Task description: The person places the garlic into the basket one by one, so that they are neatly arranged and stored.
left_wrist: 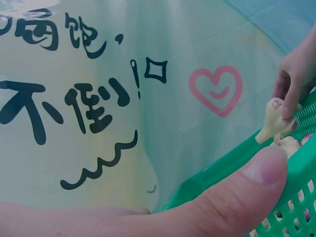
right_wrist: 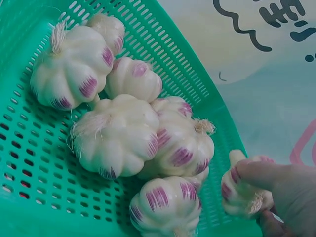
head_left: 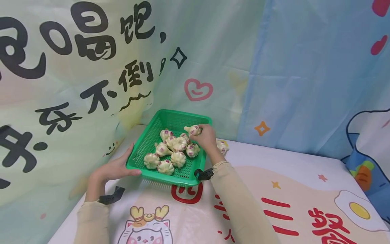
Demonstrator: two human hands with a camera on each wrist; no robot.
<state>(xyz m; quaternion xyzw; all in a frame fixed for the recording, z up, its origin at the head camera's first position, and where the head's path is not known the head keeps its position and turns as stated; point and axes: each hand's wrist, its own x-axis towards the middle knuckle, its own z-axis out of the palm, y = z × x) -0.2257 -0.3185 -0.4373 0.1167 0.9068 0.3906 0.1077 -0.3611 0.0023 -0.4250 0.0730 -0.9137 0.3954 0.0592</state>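
Observation:
My right hand (head_left: pixel 208 138) pinches a garlic bulb (head_left: pixel 194 130) over the back right part of a green plastic basket (head_left: pixel 170 178). In the right wrist view the thumb and fingers sit around that bulb (right_wrist: pixel 232 197), near the basket's wall. Several white garlic bulbs (head_left: pixel 179 144) with purple streaks lie in the basket. My left hand (head_left: pixel 112 169) rests against the basket's front left corner, its fingers along the outer side and its thumb stretched out by the front rim. The left wrist view shows this straight thumb (left_wrist: pixel 232 197) beside the green wall.
One more garlic bulb (head_left: pixel 222 145) lies on the table right of the basket, partly behind the right wrist. The table (head_left: pixel 243 189) has a printed cover. Printed curtains (head_left: pixel 195 54) hang close behind and to the left of the basket.

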